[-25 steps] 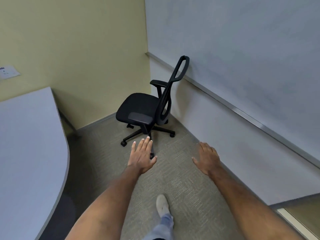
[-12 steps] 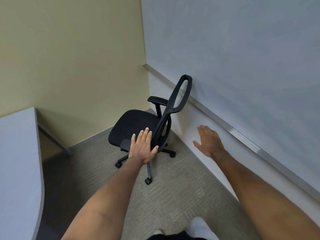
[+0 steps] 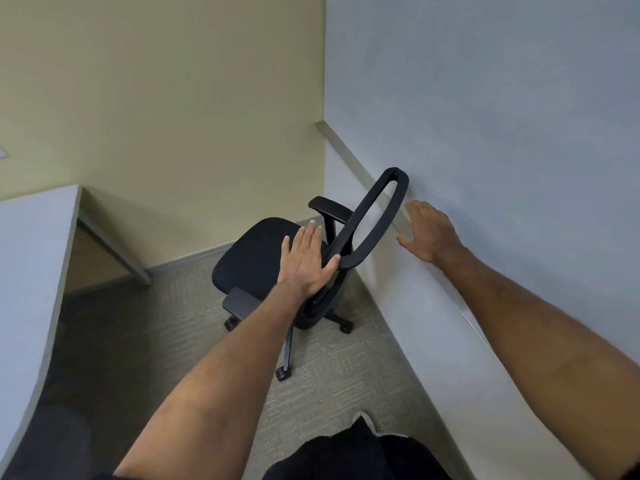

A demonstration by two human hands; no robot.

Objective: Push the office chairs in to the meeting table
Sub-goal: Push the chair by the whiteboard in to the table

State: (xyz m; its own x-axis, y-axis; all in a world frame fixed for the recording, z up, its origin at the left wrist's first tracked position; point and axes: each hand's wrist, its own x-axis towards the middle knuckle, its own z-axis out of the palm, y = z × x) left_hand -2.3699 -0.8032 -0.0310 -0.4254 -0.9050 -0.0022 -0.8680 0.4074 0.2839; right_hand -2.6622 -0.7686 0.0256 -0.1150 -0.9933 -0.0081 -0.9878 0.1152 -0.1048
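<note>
**Hands at the chair back**

The black office chair (image 3: 273,268) stands in the corner by the wall, well apart from the desk (image 3: 31,271). The left hand (image 3: 306,263), fingers spread, touches its backrest frame; the right hand (image 3: 427,233) hovers open just beside it.

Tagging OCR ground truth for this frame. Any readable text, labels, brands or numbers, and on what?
None readable.
Office chair: no brand or label visible.
Meeting table: bare surface, no text.
Whiteboard: blank.
Wall plate at the left edge: cut off, too small to tell.
</note>
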